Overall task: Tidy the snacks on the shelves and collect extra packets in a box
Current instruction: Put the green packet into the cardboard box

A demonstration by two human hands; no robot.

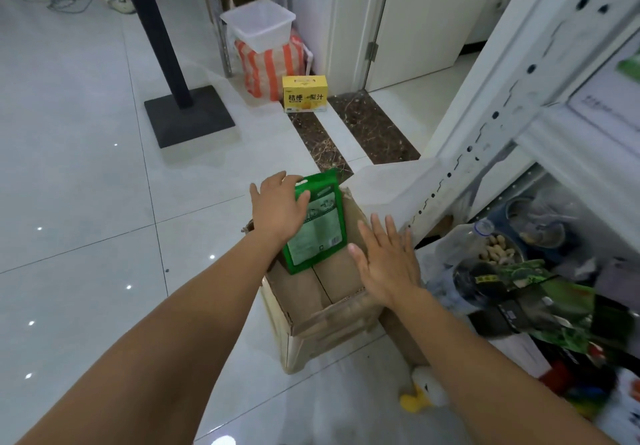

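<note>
a left hand (pixel 277 209) holds a green packet (pixel 318 230) by its top edge, fingers (pixel 292 178) curled behind it and thumb across the front. the packet's lower end is down inside the open box (pixel 329 323), which sits on the floor beside the shelf (pixel 485 139). the top grip looks chosen to stand the packet upright in the box. the right hand (pixel 384 264) is flat at the box's right rim, fingers straight and spread, holding nothing, perhaps steadying it; contact cannot be told. more snacks (pixel 540 292) lie heaped on the low shelf.
</note>
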